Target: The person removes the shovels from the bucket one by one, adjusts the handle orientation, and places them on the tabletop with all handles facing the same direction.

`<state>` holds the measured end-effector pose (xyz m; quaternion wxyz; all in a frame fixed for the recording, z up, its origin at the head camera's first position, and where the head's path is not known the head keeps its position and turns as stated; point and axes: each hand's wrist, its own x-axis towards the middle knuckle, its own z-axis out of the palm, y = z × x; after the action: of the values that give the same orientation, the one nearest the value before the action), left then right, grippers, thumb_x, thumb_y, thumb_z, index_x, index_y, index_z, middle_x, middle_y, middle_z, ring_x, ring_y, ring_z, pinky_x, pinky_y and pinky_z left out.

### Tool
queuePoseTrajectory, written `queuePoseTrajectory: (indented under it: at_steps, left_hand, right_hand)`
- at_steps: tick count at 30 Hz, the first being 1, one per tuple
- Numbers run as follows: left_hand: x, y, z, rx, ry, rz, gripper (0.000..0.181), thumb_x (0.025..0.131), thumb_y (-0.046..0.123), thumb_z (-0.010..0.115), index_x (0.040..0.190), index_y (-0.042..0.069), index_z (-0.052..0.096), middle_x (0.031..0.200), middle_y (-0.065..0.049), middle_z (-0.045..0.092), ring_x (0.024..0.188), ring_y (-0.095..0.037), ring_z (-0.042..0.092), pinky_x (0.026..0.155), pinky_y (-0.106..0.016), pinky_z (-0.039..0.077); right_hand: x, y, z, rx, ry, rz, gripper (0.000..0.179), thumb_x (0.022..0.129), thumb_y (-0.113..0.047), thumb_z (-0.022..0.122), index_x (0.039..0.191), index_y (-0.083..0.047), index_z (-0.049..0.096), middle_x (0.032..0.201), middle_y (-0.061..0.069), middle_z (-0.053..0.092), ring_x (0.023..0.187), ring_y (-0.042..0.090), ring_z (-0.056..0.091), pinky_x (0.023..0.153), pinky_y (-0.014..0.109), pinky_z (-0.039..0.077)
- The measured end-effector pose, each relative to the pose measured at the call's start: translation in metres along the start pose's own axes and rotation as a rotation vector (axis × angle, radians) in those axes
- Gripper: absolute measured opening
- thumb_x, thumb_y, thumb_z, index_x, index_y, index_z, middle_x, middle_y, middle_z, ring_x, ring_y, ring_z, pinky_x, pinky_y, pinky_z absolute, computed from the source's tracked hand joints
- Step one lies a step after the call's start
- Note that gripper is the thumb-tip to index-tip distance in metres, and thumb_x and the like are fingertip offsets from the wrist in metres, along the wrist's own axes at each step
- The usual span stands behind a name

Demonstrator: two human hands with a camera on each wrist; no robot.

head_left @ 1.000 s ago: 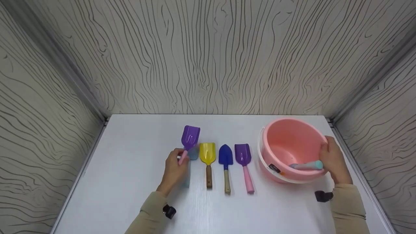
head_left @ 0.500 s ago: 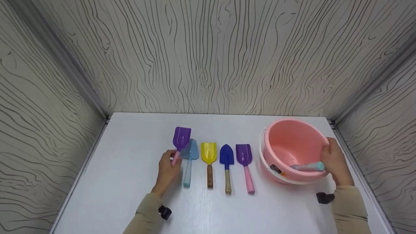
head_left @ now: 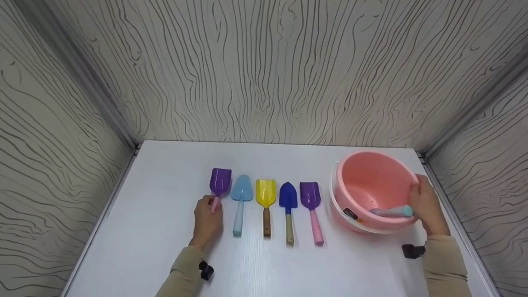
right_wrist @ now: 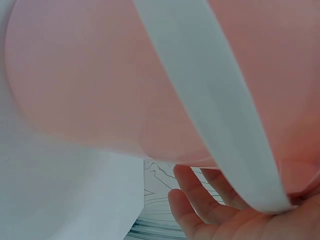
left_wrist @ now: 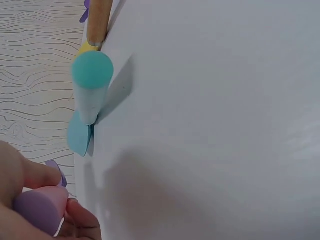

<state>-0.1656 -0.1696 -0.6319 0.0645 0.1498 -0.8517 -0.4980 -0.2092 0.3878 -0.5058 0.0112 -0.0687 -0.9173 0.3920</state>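
My left hand (head_left: 207,218) pinches the pink handle of a purple toy shovel (head_left: 221,180) at the left end of a row of shovels. In the left wrist view the thumb and fingers close round the handle's end (left_wrist: 41,210). To its right lies a light blue shovel (head_left: 242,188), handle toward me. My right hand (head_left: 427,206) grips the right rim of a pink bucket (head_left: 365,171), which leans toward that hand. A teal-ended handle (head_left: 396,211) rests inside the bucket. The white bail (right_wrist: 200,75) crosses the bucket's side in the right wrist view.
Between the light blue shovel and the bucket lie a yellow shovel (head_left: 265,192), a dark blue trowel (head_left: 288,195) and a second purple shovel (head_left: 310,195). They rest on a white table (head_left: 272,268) enclosed by wood-patterned panels (head_left: 264,74) at the back and sides.
My left hand has moved left and down with the purple shovel, from over the light blue shovel to beside it. The right hand keeps its grip on the bucket.
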Motion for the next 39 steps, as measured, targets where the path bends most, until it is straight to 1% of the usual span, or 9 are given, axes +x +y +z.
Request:
queuePoseTrajectory:
  at_steps: [8,11,14,17,22,26,29,32,39]
  left_hand:
    - [-0.0036,-0.0016,0.0018,0.02,-0.014,-0.059,0.032,0.109,0.015,0.056,0.136,-0.002,0.057,0.12,-0.018,0.062,0.107,-0.029,0.059,0.1,-0.048,0.054]
    - [-0.0044,-0.0035,0.0014,0.021,-0.016,-0.082,0.032,0.11,0.017,0.055,0.136,-0.001,0.057,0.119,-0.017,0.061,0.107,-0.029,0.059,0.101,-0.049,0.054]
    - [-0.0051,-0.005,0.0007,0.019,-0.009,-0.079,0.032,0.11,0.016,0.055,0.136,-0.002,0.056,0.12,-0.018,0.062,0.107,-0.03,0.06,0.102,-0.051,0.054]
    - [-0.0055,-0.0055,-0.0001,0.022,-0.007,-0.075,0.032,0.11,0.017,0.054,0.136,-0.003,0.056,0.121,-0.019,0.062,0.109,-0.03,0.061,0.103,-0.052,0.054]
    - [-0.0048,-0.007,0.0005,0.038,-0.013,-0.087,0.032,0.111,0.018,0.054,0.136,-0.002,0.057,0.119,-0.018,0.062,0.107,-0.03,0.06,0.102,-0.051,0.054]
    - [-0.004,-0.0087,0.0018,0.057,-0.001,-0.063,0.03,0.109,0.015,0.055,0.132,-0.004,0.06,0.116,-0.019,0.064,0.105,-0.031,0.063,0.099,-0.051,0.055]
    - [-0.0041,-0.009,0.0023,0.057,0.002,-0.052,0.031,0.108,0.015,0.056,0.131,-0.005,0.06,0.115,-0.02,0.064,0.106,-0.033,0.064,0.098,-0.053,0.055]
    - [-0.0044,-0.0083,0.0024,0.052,-0.007,-0.073,0.032,0.108,0.015,0.056,0.133,-0.005,0.059,0.116,-0.02,0.064,0.106,-0.033,0.064,0.099,-0.053,0.055]
    - [-0.0031,-0.0048,-0.0006,0.081,-0.041,-0.121,0.035,0.108,0.017,0.056,0.135,-0.005,0.06,0.118,-0.02,0.067,0.108,-0.033,0.066,0.1,-0.053,0.056]
  right_hand:
    - [-0.0019,0.0014,-0.0018,-0.039,0.012,-0.001,0.055,0.115,-0.024,0.02,0.154,0.013,0.03,0.131,0.038,0.054,0.103,0.036,0.056,0.086,0.046,0.046]
    - [0.0,-0.0001,-0.0013,-0.032,0.023,-0.008,0.055,0.115,-0.025,0.021,0.154,0.012,0.032,0.132,0.039,0.054,0.105,0.038,0.056,0.087,0.049,0.046]
    - [0.0026,-0.0014,-0.0008,-0.022,0.03,-0.012,0.055,0.115,-0.025,0.021,0.154,0.012,0.031,0.134,0.04,0.052,0.108,0.043,0.055,0.091,0.056,0.046]
    - [0.0036,-0.0015,-0.0007,-0.017,0.032,-0.013,0.054,0.115,-0.025,0.022,0.154,0.013,0.031,0.133,0.041,0.052,0.107,0.044,0.055,0.092,0.057,0.045]
    - [0.0021,-0.0005,-0.0004,-0.03,0.027,-0.013,0.053,0.115,-0.024,0.022,0.154,0.012,0.032,0.13,0.039,0.055,0.101,0.037,0.057,0.086,0.047,0.047]
    - [0.0019,0.0011,-0.0014,-0.03,0.008,-0.011,0.056,0.115,-0.026,0.021,0.154,0.013,0.03,0.128,0.039,0.054,0.101,0.037,0.057,0.085,0.045,0.045]
    - [0.0022,0.0022,-0.0016,-0.036,0.005,-0.017,0.057,0.115,-0.027,0.021,0.154,0.014,0.03,0.125,0.038,0.055,0.096,0.031,0.057,0.082,0.041,0.046]
    - [0.002,0.0027,-0.0009,-0.038,0.008,-0.019,0.056,0.115,-0.026,0.022,0.153,0.014,0.031,0.124,0.037,0.056,0.092,0.026,0.057,0.08,0.038,0.045]
    - [0.003,0.0022,-0.0009,-0.037,0.004,-0.004,0.056,0.115,-0.025,0.02,0.154,0.013,0.03,0.129,0.038,0.054,0.101,0.036,0.056,0.085,0.045,0.045]
